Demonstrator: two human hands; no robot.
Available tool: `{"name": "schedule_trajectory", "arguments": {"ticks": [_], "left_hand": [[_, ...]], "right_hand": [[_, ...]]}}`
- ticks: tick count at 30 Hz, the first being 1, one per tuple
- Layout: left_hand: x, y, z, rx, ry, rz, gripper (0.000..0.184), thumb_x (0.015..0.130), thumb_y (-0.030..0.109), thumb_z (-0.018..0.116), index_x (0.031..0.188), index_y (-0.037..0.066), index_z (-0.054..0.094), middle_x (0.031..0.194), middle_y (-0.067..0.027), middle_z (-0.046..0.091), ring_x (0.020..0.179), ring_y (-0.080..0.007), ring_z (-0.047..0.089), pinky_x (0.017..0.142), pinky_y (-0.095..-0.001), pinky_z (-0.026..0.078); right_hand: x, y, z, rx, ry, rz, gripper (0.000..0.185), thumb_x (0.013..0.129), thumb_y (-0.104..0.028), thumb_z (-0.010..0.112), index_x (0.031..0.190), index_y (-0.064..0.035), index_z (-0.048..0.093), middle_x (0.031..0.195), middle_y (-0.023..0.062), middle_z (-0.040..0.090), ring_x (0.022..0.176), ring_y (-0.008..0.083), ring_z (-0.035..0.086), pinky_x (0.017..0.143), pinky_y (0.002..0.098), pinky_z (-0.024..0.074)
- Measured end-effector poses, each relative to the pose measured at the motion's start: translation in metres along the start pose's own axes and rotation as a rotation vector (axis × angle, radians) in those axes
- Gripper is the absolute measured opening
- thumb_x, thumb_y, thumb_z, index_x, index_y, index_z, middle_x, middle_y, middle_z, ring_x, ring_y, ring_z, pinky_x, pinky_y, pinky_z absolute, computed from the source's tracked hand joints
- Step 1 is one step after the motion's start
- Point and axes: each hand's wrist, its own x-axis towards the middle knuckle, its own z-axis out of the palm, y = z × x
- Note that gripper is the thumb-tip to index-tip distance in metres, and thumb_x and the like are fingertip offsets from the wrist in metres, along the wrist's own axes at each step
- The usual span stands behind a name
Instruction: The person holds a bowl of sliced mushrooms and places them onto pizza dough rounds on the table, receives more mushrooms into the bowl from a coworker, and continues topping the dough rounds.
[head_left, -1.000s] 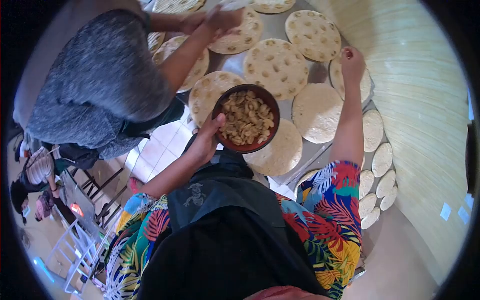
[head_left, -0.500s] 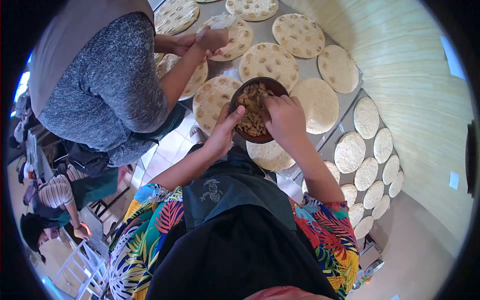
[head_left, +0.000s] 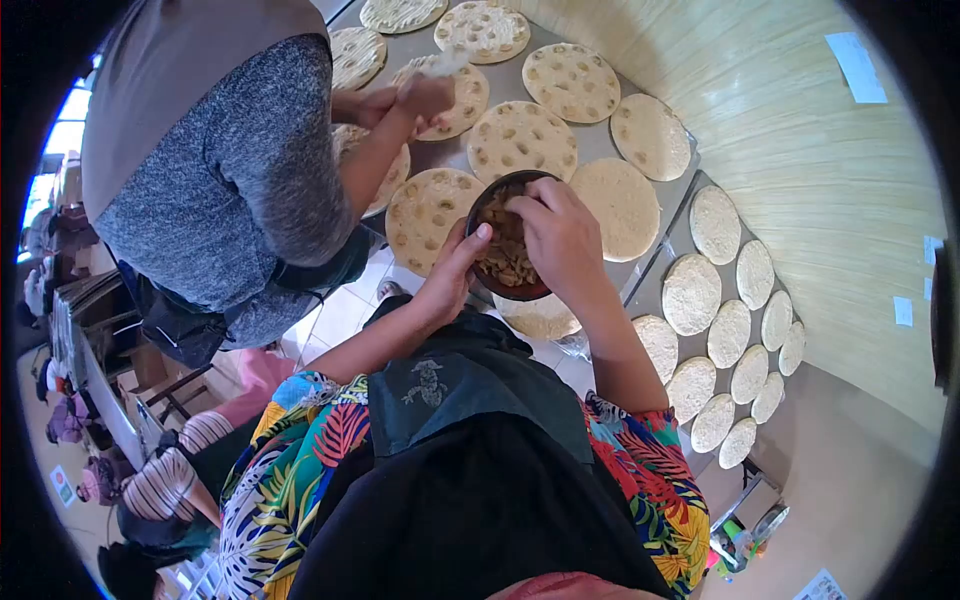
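My left hand [head_left: 450,280] grips the side of a dark round bowl [head_left: 517,293], thumb over the rim. Brown sliced food pieces [head_left: 507,262] fill the bowl. My right hand [head_left: 563,235] reaches in from the right with bent fingers pinched among the pieces; its fingertips are partly hidden. Beneath and around the bowl lie flat round dough bases. One dotted with brown pieces [head_left: 522,142] sits just beyond it. A pale base without such pieces [head_left: 615,212] lies to the right, and another [head_left: 540,318] shows partly below the bowl.
A co-worker in a grey sleeve [head_left: 270,150] stands close at my left, hands [head_left: 405,105] over a topped base. Several smaller bases [head_left: 692,294] lie on a second grey surface at right. A pale wall [head_left: 760,110] borders the tables. Other people are at lower left.
My view has shifted slightly. The right hand has moved a little toward the far side of the bowl, fingers still inside. The left hand keeps its hold on the bowl.
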Motion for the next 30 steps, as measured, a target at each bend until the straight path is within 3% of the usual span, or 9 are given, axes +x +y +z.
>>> {"name": "schedule_trajectory", "arguments": {"ticks": [8, 10, 11, 14, 15, 17, 21, 24, 30], "left_hand": [[-0.007, 0.003, 0.005, 0.081, 0.044, -0.04, 0.065, 0.086, 0.043, 0.057, 0.131, 0.003, 0.031, 0.125, -0.0105, 0.044, 0.117, -0.018, 0.041, 0.098, -0.0318, 0.032], [-0.007, 0.003, 0.002, 0.067, 0.038, -0.039, 0.066, 0.086, 0.043, 0.057, 0.131, 0.003, 0.031, 0.126, -0.0111, 0.044, 0.118, -0.0188, 0.041, 0.099, -0.0322, 0.031], [-0.006, 0.001, 0.0, 0.058, 0.026, -0.043, 0.067, 0.085, 0.043, 0.057, 0.131, 0.002, 0.031, 0.126, -0.0116, 0.044, 0.119, -0.0197, 0.04, 0.1, -0.0326, 0.031], [-0.005, -0.002, -0.003, 0.036, 0.031, -0.035, 0.069, 0.085, 0.044, 0.058, 0.131, 0.001, 0.031, 0.125, -0.0121, 0.044, 0.119, -0.0206, 0.04, 0.1, -0.0331, 0.03], [-0.003, -0.004, -0.006, 0.034, 0.027, -0.035, 0.069, 0.085, 0.044, 0.058, 0.131, 0.001, 0.031, 0.125, -0.0121, 0.044, 0.119, -0.0206, 0.04, 0.1, -0.0331, 0.03], [-0.001, -0.008, -0.012, 0.038, 0.0, -0.038, 0.071, 0.084, 0.045, 0.059, 0.131, 0.001, 0.03, 0.125, -0.0119, 0.044, 0.119, -0.0208, 0.04, 0.101, -0.0338, 0.029], [0.002, -0.014, -0.013, 0.024, 0.001, -0.023, 0.073, 0.083, 0.046, 0.059, 0.132, 0.0, 0.03, 0.125, -0.0115, 0.045, 0.118, -0.0205, 0.04, 0.101, -0.0339, 0.028], [0.006, -0.019, -0.016, 0.056, 0.01, -0.052, 0.073, 0.083, 0.047, 0.058, 0.132, 0.001, 0.031, 0.124, -0.0107, 0.045, 0.114, -0.0206, 0.041, 0.098, -0.0337, 0.029], [0.001, -0.01, -0.009, 0.039, 0.031, -0.059, 0.068, 0.086, 0.042, 0.056, 0.136, 0.007, 0.028, 0.13, -0.008, 0.042, 0.119, -0.0211, 0.039, 0.099, -0.0359, 0.031]], "right_hand": [[0.001, -0.001, 0.016, -0.157, -0.075, -0.148, 0.016, 0.066, -0.007, 0.061, 0.082, -0.0061, 0.062, 0.082, 0.0073, 0.054, 0.08, 0.0254, 0.055, 0.066, 0.0349, 0.0463], [-0.003, -0.004, 0.016, 0.188, -0.015, 0.082, 0.012, 0.069, -0.006, 0.064, 0.081, -0.0038, 0.06, 0.08, 0.0064, 0.054, 0.076, 0.0215, 0.057, 0.065, 0.0319, 0.0458], [-0.005, -0.004, 0.015, 0.189, -0.017, 0.078, 0.012, 0.069, -0.006, 0.064, 0.081, -0.0038, 0.06, 0.08, 0.0064, 0.054, 0.076, 0.0215, 0.057, 0.065, 0.0319, 0.0458], [-0.011, 0.009, 0.016, 0.759, -0.023, 0.427, 0.006, 0.081, -0.008, 0.061, 0.081, -0.0025, 0.057, 0.078, 0.0029, 0.055, 0.069, 0.0091, 0.054, 0.061, 0.0245, 0.0453], [-0.014, 0.013, 0.014, 0.755, -0.022, 0.427, 0.006, 0.081, -0.008, 0.061, 0.081, -0.0025, 0.057, 0.078, 0.0029, 0.055, 0.069, 0.0091, 0.054, 0.061, 0.0245, 0.0453], [-0.015, 0.014, 0.008, 1.266, -0.111, 0.733, 0.003, 0.082, -0.006, 0.056, 0.083, -0.0031, 0.056, 0.078, 0.0051, 0.058, 0.067, 0.0108, 0.056, 0.06, 0.0247, 0.0473], [-0.012, 0.014, -0.004, 1.614, -0.153, 0.794, 0.005, 0.083, -0.004, 0.054, 0.088, -0.0037, 0.055, 0.079, 0.0074, 0.059, 0.063, 0.0141, 0.057, 0.059, 0.0264, 0.0497], [-0.016, 0.029, -0.009, 1.663, -0.16, 0.92, 0.007, 0.084, -0.007, 0.057, 0.09, -0.0039, 0.056, 0.077, 0.0066, 0.06, 0.062, 0.0138, 0.057, 0.058, 0.0265, 0.0493], [-0.002, 0.104, -0.051, 1.397, 0.06, 0.861, 0.012, 0.085, -0.011, 0.06, 0.095, -0.0045, 0.059, 0.074, 0.0044, 0.061, 0.062, 0.0113, 0.059, 0.054, 0.0238, 0.0487]]}}
